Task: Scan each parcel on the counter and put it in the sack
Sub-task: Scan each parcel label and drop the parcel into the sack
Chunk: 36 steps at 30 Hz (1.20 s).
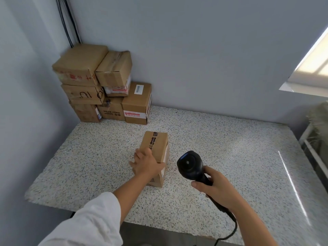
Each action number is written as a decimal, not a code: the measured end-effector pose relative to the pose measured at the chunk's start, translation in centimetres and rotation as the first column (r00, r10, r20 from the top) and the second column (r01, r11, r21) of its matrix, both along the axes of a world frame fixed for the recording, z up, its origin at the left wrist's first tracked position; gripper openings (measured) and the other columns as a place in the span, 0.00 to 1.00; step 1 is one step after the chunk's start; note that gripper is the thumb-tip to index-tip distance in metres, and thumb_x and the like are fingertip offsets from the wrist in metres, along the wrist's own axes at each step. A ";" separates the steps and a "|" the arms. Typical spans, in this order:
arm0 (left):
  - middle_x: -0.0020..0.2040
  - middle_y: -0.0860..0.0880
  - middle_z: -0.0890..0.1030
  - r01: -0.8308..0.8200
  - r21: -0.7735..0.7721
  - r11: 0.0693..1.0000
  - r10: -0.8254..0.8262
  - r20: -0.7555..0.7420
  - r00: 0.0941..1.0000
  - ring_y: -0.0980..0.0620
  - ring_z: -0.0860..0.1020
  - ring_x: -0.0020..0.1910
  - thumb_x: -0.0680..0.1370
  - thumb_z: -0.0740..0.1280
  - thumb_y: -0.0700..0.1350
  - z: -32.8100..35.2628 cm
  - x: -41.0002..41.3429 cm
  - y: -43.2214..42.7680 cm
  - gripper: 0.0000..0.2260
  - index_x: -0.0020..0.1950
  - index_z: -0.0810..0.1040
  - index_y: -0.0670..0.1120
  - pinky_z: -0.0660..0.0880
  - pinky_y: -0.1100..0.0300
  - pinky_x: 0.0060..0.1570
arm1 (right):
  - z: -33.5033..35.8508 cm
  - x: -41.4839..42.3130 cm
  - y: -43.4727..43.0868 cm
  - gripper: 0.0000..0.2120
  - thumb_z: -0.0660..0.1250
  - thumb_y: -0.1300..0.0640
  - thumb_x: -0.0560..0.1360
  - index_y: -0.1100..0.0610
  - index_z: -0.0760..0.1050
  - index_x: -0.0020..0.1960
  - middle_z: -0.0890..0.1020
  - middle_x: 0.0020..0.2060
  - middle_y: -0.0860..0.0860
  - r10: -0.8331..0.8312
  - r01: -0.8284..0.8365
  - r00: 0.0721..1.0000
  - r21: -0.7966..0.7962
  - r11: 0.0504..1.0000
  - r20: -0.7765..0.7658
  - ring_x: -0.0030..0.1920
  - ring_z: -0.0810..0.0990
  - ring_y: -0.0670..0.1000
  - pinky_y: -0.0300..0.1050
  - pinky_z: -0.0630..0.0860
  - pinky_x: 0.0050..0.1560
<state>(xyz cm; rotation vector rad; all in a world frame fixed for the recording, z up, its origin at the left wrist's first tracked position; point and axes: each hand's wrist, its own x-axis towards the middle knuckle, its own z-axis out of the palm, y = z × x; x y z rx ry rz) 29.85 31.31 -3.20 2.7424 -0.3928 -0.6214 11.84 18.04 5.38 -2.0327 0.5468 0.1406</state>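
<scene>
Lone parcel [156,144] mid-counter: black printed characters along top tape strip, not legible.
Corner stack, top-left box [79,64]: red handwritten characters on front, unreadable.
Box below it [81,94]: black marker strokes resembling "IU" and "O".
Small upper-right box [114,68]: white label with red print [116,90] low on front, too small.
Bottom-middle box [111,110]: dark printed line, upside down, unreadable.
Right box [136,102]: barcode sticker [138,89] on top; red-and-white label [134,114] on front, text blurred.

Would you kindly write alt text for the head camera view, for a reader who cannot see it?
A person's left hand rests on a small brown cardboard parcel on a speckled stone counter while the right hand grips a black handheld barcode scanner. More brown cardboard boxes are stacked in the far-left corner.
</scene>
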 end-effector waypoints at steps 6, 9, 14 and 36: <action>0.63 0.42 0.61 -0.229 -0.190 0.955 0.189 -0.203 0.961 0.43 0.65 0.63 0.68 0.73 0.51 0.7 2.9 3.4 0.35 0.65 0.54 0.46 0.68 0.47 0.62 | -0.2 0.4 0.6 0.10 0.71 0.52 0.71 0.44 0.73 0.48 0.78 0.34 0.41 0.017 -0.017 1.000 0.009 1.000 0.006 0.33 0.75 0.39 0.37 0.70 0.41; 0.63 0.41 0.62 -0.359 -0.314 0.879 0.271 -0.291 0.918 0.42 0.68 0.61 0.69 0.74 0.45 0.5 3.4 4.8 0.35 0.65 0.53 0.46 0.71 0.49 0.59 | -0.5 0.7 1.2 0.10 0.71 0.52 0.71 0.44 0.73 0.49 0.78 0.32 0.41 0.030 -0.030 1.000 0.023 0.999 -0.004 0.30 0.75 0.37 0.37 0.71 0.39; 0.63 0.43 0.64 -0.552 -0.426 0.717 0.358 -0.454 0.816 0.46 0.69 0.56 0.67 0.76 0.47 -0.8 2.5 6.6 0.38 0.66 0.53 0.48 0.71 0.54 0.53 | -0.9 1.2 1.8 0.10 0.72 0.53 0.71 0.45 0.73 0.48 0.79 0.31 0.40 0.039 -0.039 0.999 0.049 0.998 -0.006 0.31 0.76 0.35 0.38 0.71 0.39; 0.75 0.39 0.48 -0.353 -0.407 0.843 0.341 -0.104 0.934 0.39 0.48 0.74 0.68 0.76 0.50 -4.9 -1.1 8.0 0.49 0.76 0.45 0.45 0.63 0.43 0.66 | -1.0 1.1 2.7 0.11 0.72 0.52 0.70 0.49 0.75 0.50 0.79 0.33 0.44 0.128 -0.126 0.983 0.021 0.992 -0.135 0.32 0.79 0.41 0.35 0.74 0.34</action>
